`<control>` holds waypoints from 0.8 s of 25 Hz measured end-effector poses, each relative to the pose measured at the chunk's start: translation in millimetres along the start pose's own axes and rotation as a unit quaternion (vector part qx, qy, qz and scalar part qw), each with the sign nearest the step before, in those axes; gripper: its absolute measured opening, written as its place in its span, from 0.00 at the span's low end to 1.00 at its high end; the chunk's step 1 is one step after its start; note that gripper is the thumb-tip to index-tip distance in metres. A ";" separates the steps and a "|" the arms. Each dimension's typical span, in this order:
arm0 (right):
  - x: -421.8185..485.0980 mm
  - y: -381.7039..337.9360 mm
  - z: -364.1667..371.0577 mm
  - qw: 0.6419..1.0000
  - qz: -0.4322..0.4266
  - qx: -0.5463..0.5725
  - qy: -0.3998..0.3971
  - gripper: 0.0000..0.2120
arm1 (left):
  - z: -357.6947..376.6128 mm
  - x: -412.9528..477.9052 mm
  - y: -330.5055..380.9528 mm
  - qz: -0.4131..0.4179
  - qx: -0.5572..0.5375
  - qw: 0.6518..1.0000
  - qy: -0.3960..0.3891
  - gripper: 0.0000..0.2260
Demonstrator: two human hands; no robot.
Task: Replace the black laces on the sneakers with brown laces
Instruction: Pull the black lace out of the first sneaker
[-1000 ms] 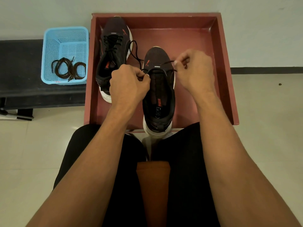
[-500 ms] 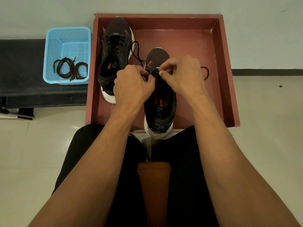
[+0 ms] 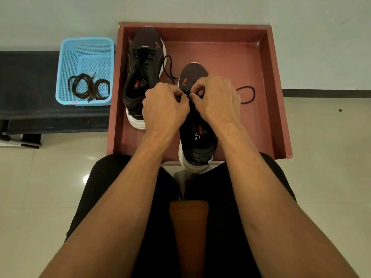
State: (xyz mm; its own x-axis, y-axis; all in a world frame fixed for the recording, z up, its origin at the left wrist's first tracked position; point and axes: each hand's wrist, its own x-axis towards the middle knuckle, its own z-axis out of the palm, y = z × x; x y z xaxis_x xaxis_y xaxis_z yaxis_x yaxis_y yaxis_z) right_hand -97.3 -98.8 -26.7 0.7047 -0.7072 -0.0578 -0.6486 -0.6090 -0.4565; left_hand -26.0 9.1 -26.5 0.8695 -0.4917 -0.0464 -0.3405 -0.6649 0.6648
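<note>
Both hands have drawn together since a second ago, when the right hand (image 3: pixel 216 101) was out to the side pulling lace. It now sits knuckle to knuckle with the left hand (image 3: pixel 164 109) at the centre of the frame. They meet over the throat of the nearer sneaker (image 3: pixel 197 141), which stands in the red tray (image 3: pixel 220 47), its heel overhanging the tray's lower edge. Fingers and thumbs of each hand are curled in, pinching the black lace (image 3: pixel 248 95) right where the two hands touch. A slack loop of it lies on the tray floor just right of the right hand.

The eyelets are hidden under the knuckles, so how far the lace is undone cannot be seen. The second sneaker (image 3: pixel 143 63) stands at upper left of the tray, fully laced. The brown laces (image 3: pixel 88 89) lie coiled in the blue basket (image 3: pixel 86 40) at far left.
</note>
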 end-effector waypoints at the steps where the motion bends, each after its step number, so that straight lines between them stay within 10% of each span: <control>1: -0.9 -0.7 0.5 1.000 -0.006 0.001 0.001 0.02 | -0.1 0.1 0.1 -0.001 0.000 1.000 0.001 0.07; 13: 19.3 49.3 -24.2 0.971 0.159 0.101 0.149 0.05 | -1.7 2.5 -6.1 0.009 0.019 1.000 -0.001 0.06; 20: 9.6 22.6 -15.7 0.997 -0.018 0.062 0.041 0.13 | -2.1 2.0 -3.1 0.014 0.027 0.999 -0.010 0.07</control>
State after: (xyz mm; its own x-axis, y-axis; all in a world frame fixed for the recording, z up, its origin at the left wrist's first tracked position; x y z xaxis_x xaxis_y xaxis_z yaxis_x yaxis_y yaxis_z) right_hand -109.7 -125.0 -23.7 0.6981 -0.7153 0.0317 -0.5783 -0.5894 -0.5640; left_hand -22.5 11.5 -27.1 0.8520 -0.5216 -0.0440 -0.3836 -0.6793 0.6256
